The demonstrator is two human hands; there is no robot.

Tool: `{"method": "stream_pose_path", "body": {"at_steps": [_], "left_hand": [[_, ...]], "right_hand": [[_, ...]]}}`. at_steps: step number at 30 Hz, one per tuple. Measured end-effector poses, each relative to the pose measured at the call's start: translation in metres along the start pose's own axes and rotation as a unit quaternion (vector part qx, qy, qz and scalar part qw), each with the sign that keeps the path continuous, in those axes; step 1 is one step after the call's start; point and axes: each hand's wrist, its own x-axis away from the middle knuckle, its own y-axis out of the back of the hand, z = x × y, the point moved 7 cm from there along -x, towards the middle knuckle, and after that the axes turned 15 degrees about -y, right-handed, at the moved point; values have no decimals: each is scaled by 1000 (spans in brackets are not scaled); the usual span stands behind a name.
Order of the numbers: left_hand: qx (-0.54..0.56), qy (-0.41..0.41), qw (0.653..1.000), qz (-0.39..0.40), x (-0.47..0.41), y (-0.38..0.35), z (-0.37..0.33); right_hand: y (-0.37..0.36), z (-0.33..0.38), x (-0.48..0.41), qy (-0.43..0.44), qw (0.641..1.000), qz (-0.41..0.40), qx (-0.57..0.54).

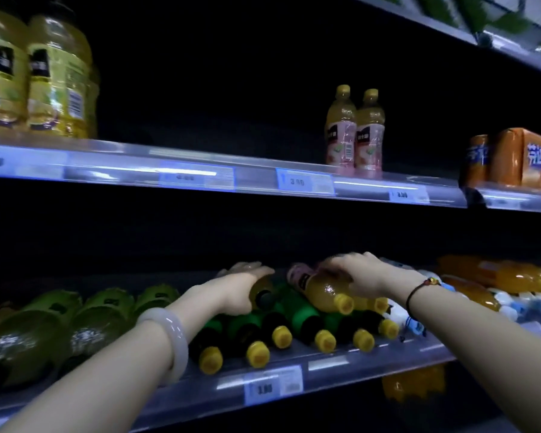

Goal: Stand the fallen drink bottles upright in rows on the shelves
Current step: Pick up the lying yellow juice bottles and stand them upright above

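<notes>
dim store shelf [388, 351] | fallen green bottles [303, 320] piled on it | left grip [242, 287] curled round dark-capped bottle [263, 290] | right grip [356, 273] curled round pink-label bottle [322, 290] atop pile

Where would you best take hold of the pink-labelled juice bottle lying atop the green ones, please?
Round the clear body of the pink-labelled bottle, between label and yellow cap, from above: it lies on its side across the green bottles, cap toward the shelf front, so only its upper side is free. The right hand curls there.
</notes>
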Motion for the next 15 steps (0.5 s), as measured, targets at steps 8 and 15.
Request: {"method": "stream_pose_path", "body": {"at_steps": [8, 15], "left_hand": [[13, 31, 999, -6, -18, -13, 12], [-19, 47, 999, -11, -22, -9, 16]], "right_hand": [[-16, 6, -23, 89, 988, 96, 75], [-30, 2, -24, 93, 981, 153, 73]]}}
